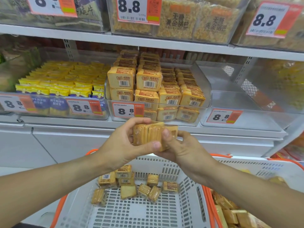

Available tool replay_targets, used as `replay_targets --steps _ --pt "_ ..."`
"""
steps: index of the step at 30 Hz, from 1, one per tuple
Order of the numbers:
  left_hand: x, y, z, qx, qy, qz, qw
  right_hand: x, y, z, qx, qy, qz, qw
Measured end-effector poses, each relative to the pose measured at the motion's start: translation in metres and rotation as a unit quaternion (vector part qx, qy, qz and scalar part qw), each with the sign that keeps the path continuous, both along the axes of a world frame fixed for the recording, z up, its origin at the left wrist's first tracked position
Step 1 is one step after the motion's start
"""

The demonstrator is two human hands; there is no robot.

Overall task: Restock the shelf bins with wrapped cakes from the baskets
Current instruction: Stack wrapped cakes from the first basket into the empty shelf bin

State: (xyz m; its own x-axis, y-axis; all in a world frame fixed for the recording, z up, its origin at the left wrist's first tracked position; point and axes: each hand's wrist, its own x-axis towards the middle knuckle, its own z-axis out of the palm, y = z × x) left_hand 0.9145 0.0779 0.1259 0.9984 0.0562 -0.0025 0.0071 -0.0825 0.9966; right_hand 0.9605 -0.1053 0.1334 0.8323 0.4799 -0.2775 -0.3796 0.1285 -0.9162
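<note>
Both hands hold a small stack of wrapped cakes (pixel 152 134) in front of the shelf edge, above the basket. My left hand (pixel 125 142) grips the stack from the left, thumb underneath and fingers over the top. My right hand (pixel 179 148) grips it from the right, thumb on the front face. Directly behind stands the clear middle bin (pixel 204 83), packed with rows of the same orange-labelled cakes (pixel 148 81). Below, a white basket (pixel 185 170) holds several loose wrapped cakes (pixel 131 185) at its far end.
A clear bin of yellow packets (pixel 62 83) sits to the left. To the right an acrylic bin (pixel 238 102) shows no goods. A second orange-handled basket (pixel 230 211) with golden packs stands at the lower right. Price tags reading 8.8 line the bin fronts.
</note>
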Motion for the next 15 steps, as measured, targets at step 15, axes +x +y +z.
replay_targets --steps 15 --pt "0.011 0.011 0.004 -0.176 0.085 -0.044 0.980 0.011 -0.015 0.003 -0.025 -0.024 0.186 0.982"
